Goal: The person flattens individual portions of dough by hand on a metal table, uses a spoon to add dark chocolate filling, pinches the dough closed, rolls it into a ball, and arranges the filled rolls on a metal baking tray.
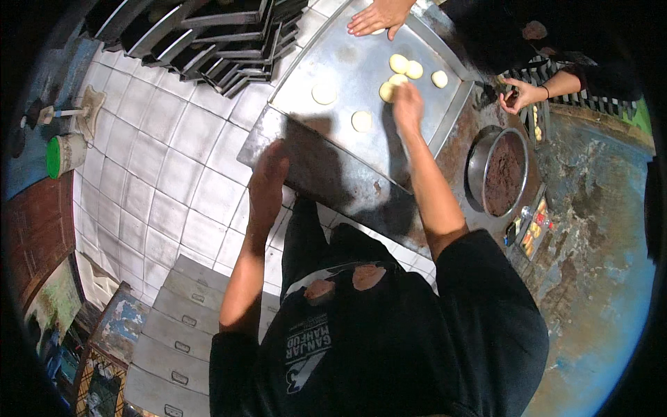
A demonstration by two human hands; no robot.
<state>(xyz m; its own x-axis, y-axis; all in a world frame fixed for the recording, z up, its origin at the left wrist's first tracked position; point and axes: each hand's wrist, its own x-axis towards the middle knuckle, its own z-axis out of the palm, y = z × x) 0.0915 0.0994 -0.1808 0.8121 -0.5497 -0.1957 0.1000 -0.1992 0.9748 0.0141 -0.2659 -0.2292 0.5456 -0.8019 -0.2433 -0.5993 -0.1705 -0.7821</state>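
Observation:
My right hand (408, 108) is over a large metal tray (347, 59), its fingers closed on a pale dough ball (397, 80). Two more dough balls (406, 66) lie just beyond it, and another dough ball (439, 78) sits to the right. Flatter dough rounds (324, 93) lie on the left part of the tray, one of them (361, 121) nearer to me. My left hand (269, 174) is in shadow beside the near left corner of the table; its fingers are too dark to read.
Across the tray a co-worker's hand (381, 17) presses flat on dough; their other hand (521, 95) holds something dark. A metal bowl of brown crumbly filling (505, 172) stands at right. Dark stacked trays (208, 42) are at upper left, metal boxes (174, 333) at lower left.

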